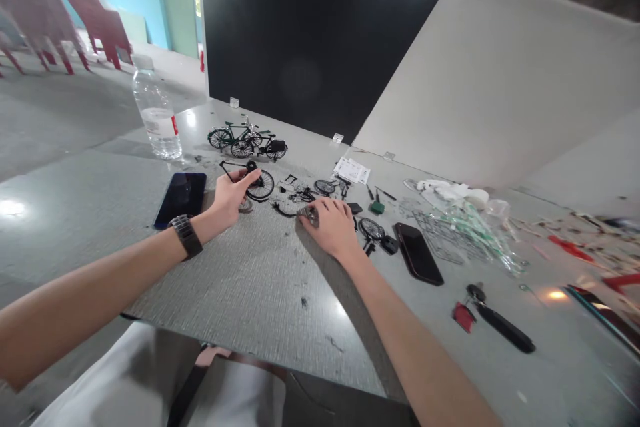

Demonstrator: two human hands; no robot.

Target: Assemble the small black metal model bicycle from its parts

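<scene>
Bike frame [251, 165] with its wheel [263, 185] sits pinched in my left hand [233, 195], left of the small parts [303, 196] on the table [245, 287]. My right hand [331, 221] curls low beside them; I can't tell what it holds. Pinching softly should keep the thin frame straight.

On your worktop [240, 287], bottle [159, 123] stands left of bikes [250, 139], bikes behind your left hand [231, 195]; paper [353, 171] lies behind your right hand [331, 225], keyring [504, 328] farther right.
</scene>
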